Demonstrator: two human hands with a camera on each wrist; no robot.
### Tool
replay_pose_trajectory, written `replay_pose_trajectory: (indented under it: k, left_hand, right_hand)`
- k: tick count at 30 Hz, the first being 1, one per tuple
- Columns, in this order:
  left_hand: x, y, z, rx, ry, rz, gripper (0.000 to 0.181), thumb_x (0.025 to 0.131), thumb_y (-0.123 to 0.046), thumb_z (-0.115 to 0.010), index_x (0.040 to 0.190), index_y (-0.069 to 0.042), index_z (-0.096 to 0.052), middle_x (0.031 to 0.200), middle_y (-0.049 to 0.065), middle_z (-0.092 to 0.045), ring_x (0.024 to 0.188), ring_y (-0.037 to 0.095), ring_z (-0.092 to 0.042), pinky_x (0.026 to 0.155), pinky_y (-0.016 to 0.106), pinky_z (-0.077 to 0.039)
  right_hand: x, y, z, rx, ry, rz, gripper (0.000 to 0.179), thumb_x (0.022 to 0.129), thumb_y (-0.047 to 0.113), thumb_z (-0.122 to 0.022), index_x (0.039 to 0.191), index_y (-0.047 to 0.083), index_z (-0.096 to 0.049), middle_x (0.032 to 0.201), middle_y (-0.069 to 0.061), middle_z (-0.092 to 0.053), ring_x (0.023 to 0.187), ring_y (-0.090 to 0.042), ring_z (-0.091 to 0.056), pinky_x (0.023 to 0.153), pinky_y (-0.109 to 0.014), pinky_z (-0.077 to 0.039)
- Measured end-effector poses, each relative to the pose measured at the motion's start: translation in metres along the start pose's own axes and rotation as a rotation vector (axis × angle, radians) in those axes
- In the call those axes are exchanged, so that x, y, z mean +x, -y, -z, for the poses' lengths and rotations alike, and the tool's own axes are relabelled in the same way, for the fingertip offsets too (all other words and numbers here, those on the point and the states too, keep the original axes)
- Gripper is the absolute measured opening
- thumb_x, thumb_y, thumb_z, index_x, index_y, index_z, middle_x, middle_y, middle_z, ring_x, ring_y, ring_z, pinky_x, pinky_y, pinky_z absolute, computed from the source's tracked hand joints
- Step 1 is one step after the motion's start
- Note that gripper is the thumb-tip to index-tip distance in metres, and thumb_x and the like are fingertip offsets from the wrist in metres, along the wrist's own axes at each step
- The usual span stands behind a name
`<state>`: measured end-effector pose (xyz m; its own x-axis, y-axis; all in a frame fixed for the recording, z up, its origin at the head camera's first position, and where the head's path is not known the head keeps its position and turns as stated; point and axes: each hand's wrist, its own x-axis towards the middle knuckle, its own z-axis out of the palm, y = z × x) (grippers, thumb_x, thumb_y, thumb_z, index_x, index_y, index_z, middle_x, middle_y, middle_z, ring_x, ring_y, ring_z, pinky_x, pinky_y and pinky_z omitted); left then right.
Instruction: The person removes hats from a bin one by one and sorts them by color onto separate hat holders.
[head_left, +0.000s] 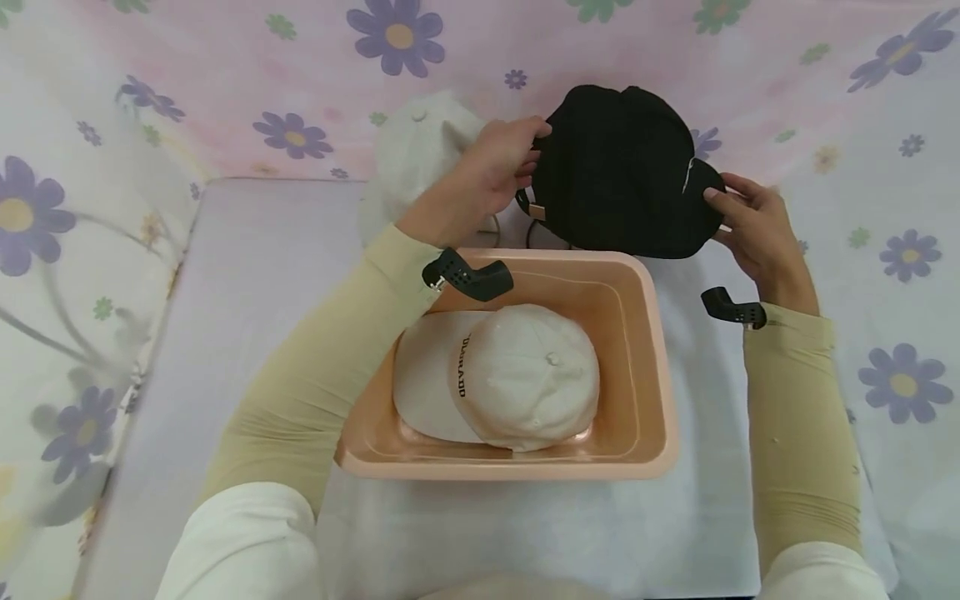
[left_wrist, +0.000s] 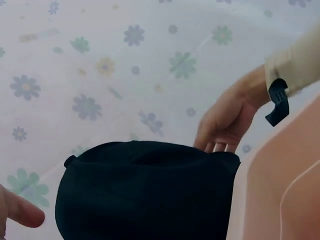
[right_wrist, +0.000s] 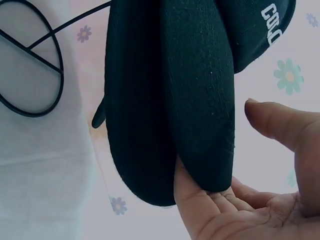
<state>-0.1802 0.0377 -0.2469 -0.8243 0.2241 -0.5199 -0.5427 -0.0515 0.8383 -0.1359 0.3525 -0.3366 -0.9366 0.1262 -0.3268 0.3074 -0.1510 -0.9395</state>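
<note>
A black cap [head_left: 615, 171] hangs beyond the bin, lettering on its crown showing in the right wrist view. My right hand [head_left: 757, 229] holds its curved brim [right_wrist: 197, 100], with fingers tucked at the brim's end. The thumb stands off the brim in that view. At the cap's opposite side is my left hand [head_left: 498, 162], fingers bent, one fingertip overlapping the edge near a small tan tag. The left wrist view has a gap between a fingertip [left_wrist: 32, 215] and the fabric; I cannot tell whether the other fingers grip it. A black wire ring [right_wrist: 57, 75] lies below.
A peach plastic bin [head_left: 656, 417] stands in front of me, with a white lettered cap [head_left: 536, 375] lying in it. Another white cap [head_left: 405, 154] is behind my left forearm, at the back of the white-covered table [head_left: 262, 242]. Flower-patterned cloth [head_left: 487, 50] rises behind and at both sides.
</note>
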Motion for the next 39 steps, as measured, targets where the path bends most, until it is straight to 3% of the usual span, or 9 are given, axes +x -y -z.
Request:
replay_pose_trajectory:
  k: [5,8,11,15,22,25,28,32,39]
  left_hand:
    - [0.0,0.0,-0.001,-0.029,-0.009,-0.05,0.007,0.096,-0.012,-0.049,0.1,-0.006,-0.048,0.085,0.001,-0.042,0.075,0.016,-0.042,0.071,0.022,-0.036]
    - [0.001,0.002,-0.002,-0.084,-0.049,-0.122,0.017,0.095,-0.007,-0.048,0.079,-0.001,-0.047,0.073,0.003,-0.036,0.065,0.016,-0.038,0.063,0.023,-0.032]
    - [0.002,0.004,-0.002,-0.149,-0.087,-0.156,0.012,0.094,-0.005,-0.05,0.087,0.003,-0.056,0.082,0.002,-0.043,0.07,0.016,-0.042,0.067,0.021,-0.036]
    - [0.005,0.006,-0.002,-0.22,-0.127,-0.13,0.027,0.092,-0.009,-0.056,0.117,-0.002,-0.06,0.11,-0.001,-0.057,0.09,0.011,-0.053,0.086,0.019,-0.044]
    - [0.003,0.011,0.0,-0.266,-0.074,-0.085,0.019,0.091,-0.016,-0.06,0.097,0.002,-0.06,0.064,0.002,-0.047,0.055,0.014,-0.045,0.06,0.018,-0.04]
    - [0.001,0.013,-0.002,-0.315,-0.035,-0.018,0.028,0.091,-0.019,-0.061,0.114,-0.004,-0.055,0.091,0.002,-0.064,0.081,0.012,-0.06,0.08,0.022,-0.048]
    - [0.002,0.016,-0.003,-0.342,0.004,0.0,0.037,0.094,-0.024,-0.057,0.126,-0.006,-0.05,0.112,0.005,-0.063,0.1,0.016,-0.06,0.092,0.028,-0.045]
    - [0.005,0.021,-0.003,-0.384,0.043,0.01,0.03,0.099,-0.029,-0.046,0.113,-0.004,-0.055,0.109,0.008,-0.06,0.101,0.02,-0.057,0.093,0.031,-0.043]
    - [0.009,0.032,0.0,-0.368,0.022,0.034,0.038,0.1,-0.036,-0.037,0.087,-0.005,-0.053,0.079,0.006,-0.057,0.073,0.019,-0.055,0.072,0.03,-0.045]
  right_hand:
    - [0.001,0.002,-0.001,-0.041,-0.001,0.001,0.074,0.083,0.023,-0.07,0.145,0.01,-0.031,0.13,-0.007,-0.046,0.107,-0.017,-0.054,0.087,-0.027,-0.049]
    - [0.002,0.006,-0.002,-0.068,-0.015,0.002,0.075,0.081,0.024,-0.072,0.144,0.011,-0.033,0.125,-0.005,-0.049,0.106,-0.017,-0.055,0.091,-0.029,-0.046]
    - [0.004,0.011,-0.003,-0.073,-0.029,0.015,0.076,0.079,0.023,-0.074,0.143,0.012,-0.036,0.119,-0.004,-0.052,0.105,-0.016,-0.057,0.089,-0.027,-0.046]
    - [0.006,0.015,-0.007,-0.002,-0.033,0.04,0.073,0.078,0.016,-0.075,0.141,0.01,-0.039,0.116,-0.004,-0.054,0.104,-0.017,-0.058,0.079,-0.023,-0.051]
    - [0.009,0.024,-0.012,0.146,-0.066,0.057,0.067,0.078,0.01,-0.074,0.138,0.01,-0.044,0.127,-0.007,-0.048,0.109,-0.02,-0.056,0.068,-0.021,-0.054]
    - [0.01,0.024,-0.013,0.19,-0.067,0.064,0.065,0.078,0.007,-0.074,0.136,0.006,-0.045,0.125,-0.008,-0.05,0.104,-0.02,-0.059,0.069,-0.023,-0.054]
    - [0.01,0.021,-0.013,0.176,-0.061,0.065,0.064,0.078,0.007,-0.074,0.135,0.003,-0.046,0.12,-0.009,-0.052,0.099,-0.02,-0.06,0.07,-0.023,-0.054]
    - [0.01,0.015,-0.012,0.16,-0.063,0.06,0.065,0.076,0.009,-0.076,0.134,0.003,-0.047,0.118,-0.008,-0.053,0.101,-0.019,-0.058,0.069,-0.023,-0.054]
    - [0.011,0.009,-0.012,0.175,-0.064,0.071,0.062,0.075,0.008,-0.077,0.131,0.003,-0.05,0.111,-0.008,-0.058,0.095,-0.018,-0.061,0.068,-0.024,-0.055]
